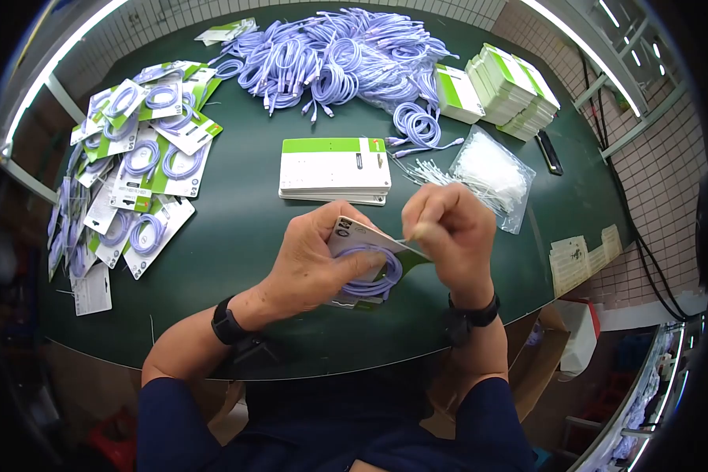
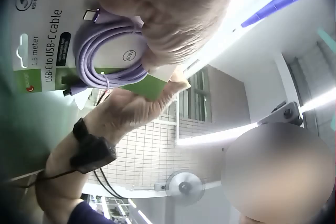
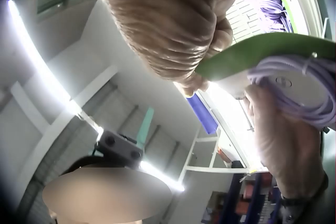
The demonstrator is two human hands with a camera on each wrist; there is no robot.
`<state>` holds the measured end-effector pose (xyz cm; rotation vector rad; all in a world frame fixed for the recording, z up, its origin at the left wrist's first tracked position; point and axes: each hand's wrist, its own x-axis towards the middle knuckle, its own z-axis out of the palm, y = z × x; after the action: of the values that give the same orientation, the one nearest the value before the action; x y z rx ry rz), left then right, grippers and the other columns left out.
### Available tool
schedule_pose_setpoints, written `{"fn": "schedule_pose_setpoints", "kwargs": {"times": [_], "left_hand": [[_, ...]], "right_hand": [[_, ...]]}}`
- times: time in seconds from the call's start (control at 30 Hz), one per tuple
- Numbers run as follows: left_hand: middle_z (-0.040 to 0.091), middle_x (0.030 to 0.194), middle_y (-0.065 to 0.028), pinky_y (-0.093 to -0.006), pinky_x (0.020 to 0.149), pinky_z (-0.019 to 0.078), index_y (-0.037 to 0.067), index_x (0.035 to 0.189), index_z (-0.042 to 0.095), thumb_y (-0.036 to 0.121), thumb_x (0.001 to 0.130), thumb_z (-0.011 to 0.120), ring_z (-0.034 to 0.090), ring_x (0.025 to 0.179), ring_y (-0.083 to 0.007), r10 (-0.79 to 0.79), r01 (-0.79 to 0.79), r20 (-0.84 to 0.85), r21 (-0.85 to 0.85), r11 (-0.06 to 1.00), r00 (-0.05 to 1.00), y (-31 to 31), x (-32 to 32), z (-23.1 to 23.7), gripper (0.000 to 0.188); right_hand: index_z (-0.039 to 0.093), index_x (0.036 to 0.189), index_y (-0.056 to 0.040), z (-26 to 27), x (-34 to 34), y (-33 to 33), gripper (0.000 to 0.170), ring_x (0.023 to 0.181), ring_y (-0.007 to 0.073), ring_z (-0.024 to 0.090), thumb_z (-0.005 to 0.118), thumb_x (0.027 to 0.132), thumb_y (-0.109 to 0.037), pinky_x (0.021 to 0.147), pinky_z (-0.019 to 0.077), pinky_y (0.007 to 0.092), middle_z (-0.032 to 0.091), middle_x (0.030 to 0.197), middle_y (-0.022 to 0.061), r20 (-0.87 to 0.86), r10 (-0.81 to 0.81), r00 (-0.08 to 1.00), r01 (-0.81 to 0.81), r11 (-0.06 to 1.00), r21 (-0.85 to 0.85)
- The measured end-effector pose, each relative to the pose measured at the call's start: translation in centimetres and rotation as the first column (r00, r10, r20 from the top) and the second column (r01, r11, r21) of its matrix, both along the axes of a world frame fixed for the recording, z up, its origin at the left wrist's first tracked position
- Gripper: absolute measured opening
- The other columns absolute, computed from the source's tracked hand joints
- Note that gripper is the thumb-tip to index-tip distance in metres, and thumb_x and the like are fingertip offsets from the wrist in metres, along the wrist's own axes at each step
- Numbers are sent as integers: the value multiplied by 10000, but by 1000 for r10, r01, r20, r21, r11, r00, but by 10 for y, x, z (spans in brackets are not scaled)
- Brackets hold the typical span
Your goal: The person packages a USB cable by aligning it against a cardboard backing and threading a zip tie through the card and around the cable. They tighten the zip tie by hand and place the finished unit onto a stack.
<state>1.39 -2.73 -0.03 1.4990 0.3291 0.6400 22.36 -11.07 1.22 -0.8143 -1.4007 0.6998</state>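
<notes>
My left hand (image 1: 311, 256) grips a white and green cardboard card (image 2: 47, 40) printed "USB-C to USB-C cable". Its thumb presses on a coiled lilac USB-C cable (image 2: 86, 58) lying against the card's front. A thin white cable tie (image 2: 105, 79) loops round the coil near its lower end. At the card's far edge, my right hand (image 1: 452, 232) has thumb and curled fingers pinched on a thin white tie end beside the card. In the right wrist view the card's green part (image 3: 252, 53) bends toward that hand. The pinching fingertips are partly hidden there.
A stack of blank-faced cards (image 1: 334, 169) lies ahead of my hands. Loose white cable ties (image 1: 440, 173) and a plastic bag of ties (image 1: 492, 173) are to the right. A heap of lilac cables (image 1: 346, 59) lies behind, carded cables (image 1: 141, 157) left, card stacks (image 1: 511, 86) back right.
</notes>
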Motion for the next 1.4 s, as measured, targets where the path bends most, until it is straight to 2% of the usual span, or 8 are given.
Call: {"fn": "schedule_pose_setpoints", "kwargs": {"times": [0.07, 0.2, 0.5, 0.6, 0.9, 1.0, 1.23, 1.4], "left_hand": [[759, 1063, -90, -288, 841, 598, 10, 1049, 635, 0, 897, 818, 725, 945, -126, 16, -14, -31, 60, 998, 999, -3, -1, 4, 237], [764, 1069, -104, -295, 837, 610, 10, 1049, 616, -1, 899, 818, 736, 949, -138, -62, 80, -80, 249, 965, 995, -2, -5, 7, 252], [758, 1017, -91, -279, 780, 604, 4, 1115, 615, 42, 914, 811, 719, 893, -116, 238, -232, 135, -63, 971, 962, 17, 6, 2, 284], [749, 1035, -92, -284, 797, 609, 4, 1135, 606, 35, 927, 798, 717, 905, -121, 293, -288, 118, -51, 956, 949, 20, 4, 1, 285], [730, 1101, -107, -283, 830, 605, -1, 1217, 597, 55, 937, 796, 711, 967, -131, 320, -312, 159, -74, 947, 934, 20, 6, -3, 348], [726, 1100, -110, -284, 834, 606, 1, 1237, 594, 54, 938, 796, 710, 972, -138, 346, -332, 145, -111, 937, 927, 21, 5, 0, 365], [718, 1104, -133, -291, 836, 613, -9, 1227, 597, 60, 952, 786, 716, 943, -161, 166, -41, 128, -658, 752, 978, 27, 3, 10, 341], [714, 1128, -134, -303, 864, 612, -17, 1253, 584, 74, 957, 783, 715, 967, -166, 229, -137, 142, -476, 869, 963, 25, 4, 5, 368]], "right_hand": [[566, 922, -17, 0, 4, 1, 126, 583, 33, 457, 632, 1030, -17, 509, 355, 201, 644, 916, 117, -257, -71, 964, 5, 968, -251], [585, 947, -13, -5, -4, 6, 92, 652, 33, 505, 613, 1035, -10, 566, 400, 204, 662, 964, 114, -357, -49, 933, -122, 889, -441], [608, 1181, 13, -11, -15, 17, 193, 770, 65, 588, 667, 1051, -118, 670, 466, 183, 677, 1033, 99, -530, -279, 801, 205, 959, -196], [577, 1308, 29, -23, -17, 12, 338, 876, 90, 645, 691, 1050, -157, 758, 534, 217, 702, 1086, 90, -145, -214, 966, 184, 964, -193], [637, 1245, 46, -27, -37, 10, 310, 941, 101, 682, 747, 994, -98, 806, 575, 284, 742, 1063, 85, -137, -113, 984, 52, 922, -384], [659, 1247, 21, -29, -40, 8, 314, 978, 98, 676, 765, 993, -129, 858, 573, 270, 732, 1124, 72, 16, -127, 992, 126, 951, -283], [668, 1217, 21, -38, -31, 4, 306, 953, 83, 668, 785, 977, -127, 847, 563, 254, 738, 1103, 62, 159, -106, 982, 140, 965, -222], [667, 1206, 14, -35, -34, 9, 280, 944, 84, 673, 757, 1004, -158, 846, 563, 258, 745, 1091, 66, -49, -101, 994, 78, 934, -347]]}}
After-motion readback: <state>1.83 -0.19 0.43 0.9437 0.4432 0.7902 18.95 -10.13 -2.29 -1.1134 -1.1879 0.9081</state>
